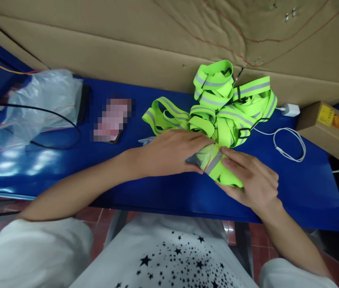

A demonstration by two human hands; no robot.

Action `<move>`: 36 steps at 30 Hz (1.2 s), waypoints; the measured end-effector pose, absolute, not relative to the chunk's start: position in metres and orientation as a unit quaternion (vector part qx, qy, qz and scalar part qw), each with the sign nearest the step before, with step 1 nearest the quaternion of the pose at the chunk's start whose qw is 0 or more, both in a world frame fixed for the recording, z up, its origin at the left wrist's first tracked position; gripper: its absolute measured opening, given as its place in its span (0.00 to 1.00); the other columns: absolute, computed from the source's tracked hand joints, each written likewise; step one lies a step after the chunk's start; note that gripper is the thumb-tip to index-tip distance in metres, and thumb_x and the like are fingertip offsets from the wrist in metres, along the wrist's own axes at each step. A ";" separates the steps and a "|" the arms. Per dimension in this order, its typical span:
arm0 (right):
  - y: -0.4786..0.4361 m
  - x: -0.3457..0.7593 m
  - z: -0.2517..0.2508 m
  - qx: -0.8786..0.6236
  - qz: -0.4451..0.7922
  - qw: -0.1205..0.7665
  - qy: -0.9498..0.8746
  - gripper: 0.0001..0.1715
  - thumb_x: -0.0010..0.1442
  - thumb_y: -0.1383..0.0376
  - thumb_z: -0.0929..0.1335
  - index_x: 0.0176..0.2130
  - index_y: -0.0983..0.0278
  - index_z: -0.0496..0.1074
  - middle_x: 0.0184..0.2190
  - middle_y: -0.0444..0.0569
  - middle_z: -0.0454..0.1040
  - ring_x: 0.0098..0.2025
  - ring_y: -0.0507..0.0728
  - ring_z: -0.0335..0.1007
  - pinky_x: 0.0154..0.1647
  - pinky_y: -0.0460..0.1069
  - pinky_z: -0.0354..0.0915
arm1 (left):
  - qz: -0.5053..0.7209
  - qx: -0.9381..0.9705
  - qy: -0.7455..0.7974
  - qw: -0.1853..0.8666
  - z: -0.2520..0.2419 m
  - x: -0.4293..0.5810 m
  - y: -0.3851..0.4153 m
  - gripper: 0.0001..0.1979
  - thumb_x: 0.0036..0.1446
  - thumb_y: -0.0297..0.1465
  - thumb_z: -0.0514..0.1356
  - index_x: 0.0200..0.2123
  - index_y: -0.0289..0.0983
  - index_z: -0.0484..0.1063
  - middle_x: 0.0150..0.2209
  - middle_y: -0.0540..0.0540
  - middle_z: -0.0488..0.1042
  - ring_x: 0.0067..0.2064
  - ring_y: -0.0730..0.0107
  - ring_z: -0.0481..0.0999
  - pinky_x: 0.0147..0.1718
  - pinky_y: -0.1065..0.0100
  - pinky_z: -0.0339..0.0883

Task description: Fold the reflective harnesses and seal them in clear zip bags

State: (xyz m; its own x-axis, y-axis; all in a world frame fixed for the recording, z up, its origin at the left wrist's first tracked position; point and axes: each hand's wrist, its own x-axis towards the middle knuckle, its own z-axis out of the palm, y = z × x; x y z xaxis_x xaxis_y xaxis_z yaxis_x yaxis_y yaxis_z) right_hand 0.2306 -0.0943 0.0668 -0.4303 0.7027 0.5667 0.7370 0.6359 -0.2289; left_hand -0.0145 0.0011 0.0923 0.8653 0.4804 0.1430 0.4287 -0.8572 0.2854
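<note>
My right hand is closed around a folded neon yellow-green reflective strap with a grey stripe. At the strap's left end, my left hand grips a clear plastic bag with a red line along its edge. The strap's left part lies inside or under this plastic; which one, I cannot tell. My left fingertips are partly hidden. Just beyond both hands, a heap of similar reflective straps with black buckles lies on the blue table.
Clear plastic bags and a black cable lie at the left. A phone with a blurred screen lies closer in. Rightward are a white charger, its coiled cable and a cardboard box. A cardboard-covered wall stands behind.
</note>
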 end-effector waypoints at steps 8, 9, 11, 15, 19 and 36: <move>-0.088 0.228 0.076 -0.557 0.121 0.409 -0.712 0.27 0.52 0.61 0.79 0.51 0.55 0.74 0.43 0.46 0.81 0.41 0.61 0.81 0.39 0.54 0.77 | 0.169 0.913 0.303 0.214 0.079 0.004 -0.010 0.39 0.52 0.57 0.69 0.56 0.33 0.71 0.47 0.38 0.82 0.48 0.51 0.83 0.40 0.62 0.72; -0.086 0.228 0.077 -0.563 0.149 0.402 -0.707 0.26 0.52 0.61 0.79 0.49 0.56 0.74 0.42 0.46 0.81 0.40 0.60 0.80 0.39 0.53 0.76 | 0.159 0.906 0.310 0.241 0.079 0.005 -0.009 0.39 0.50 0.58 0.69 0.53 0.34 0.73 0.45 0.39 0.83 0.45 0.51 0.83 0.38 0.62 0.71; -0.083 0.230 0.079 -0.561 0.206 0.386 -0.703 0.23 0.54 0.60 0.79 0.48 0.57 0.74 0.43 0.46 0.80 0.42 0.60 0.79 0.40 0.53 0.75 | 0.145 0.890 0.320 0.289 0.082 0.005 -0.006 0.38 0.47 0.58 0.71 0.48 0.34 0.75 0.41 0.41 0.83 0.42 0.52 0.83 0.34 0.63 0.68; -0.080 0.235 0.079 -0.564 0.263 0.363 -0.693 0.23 0.54 0.58 0.79 0.48 0.57 0.73 0.43 0.46 0.79 0.41 0.59 0.77 0.40 0.52 0.74 | 0.125 0.859 0.282 0.409 0.084 0.000 0.005 0.27 0.48 0.50 0.74 0.40 0.35 0.77 0.35 0.47 0.82 0.35 0.61 0.80 0.30 0.67 0.64; -0.081 0.237 0.079 -0.570 0.281 0.382 -0.671 0.25 0.53 0.55 0.80 0.47 0.56 0.75 0.40 0.44 0.79 0.35 0.56 0.75 0.33 0.50 0.72 | 0.101 0.825 0.239 0.503 0.086 -0.004 0.011 0.20 0.52 0.46 0.73 0.36 0.37 0.78 0.29 0.53 0.80 0.30 0.68 0.76 0.26 0.70 0.60; -0.119 0.222 0.085 -0.387 -0.022 0.311 -0.868 0.30 0.54 0.68 0.80 0.55 0.53 0.78 0.50 0.46 0.83 0.52 0.65 0.82 0.50 0.55 0.84 | 0.238 0.948 0.186 0.103 0.072 -0.007 -0.014 0.12 0.70 0.31 0.58 0.53 0.34 0.73 0.48 0.41 0.84 0.48 0.61 0.85 0.49 0.62 0.78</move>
State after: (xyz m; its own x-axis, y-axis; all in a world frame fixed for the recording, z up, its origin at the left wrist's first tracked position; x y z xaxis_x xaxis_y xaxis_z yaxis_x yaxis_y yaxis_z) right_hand 0.2222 -0.1189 0.0847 -0.5071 0.6584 0.5561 0.6855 0.6993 -0.2028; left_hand -0.0072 -0.0139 0.0720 0.8172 0.4020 0.4130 0.3035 -0.9094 0.2845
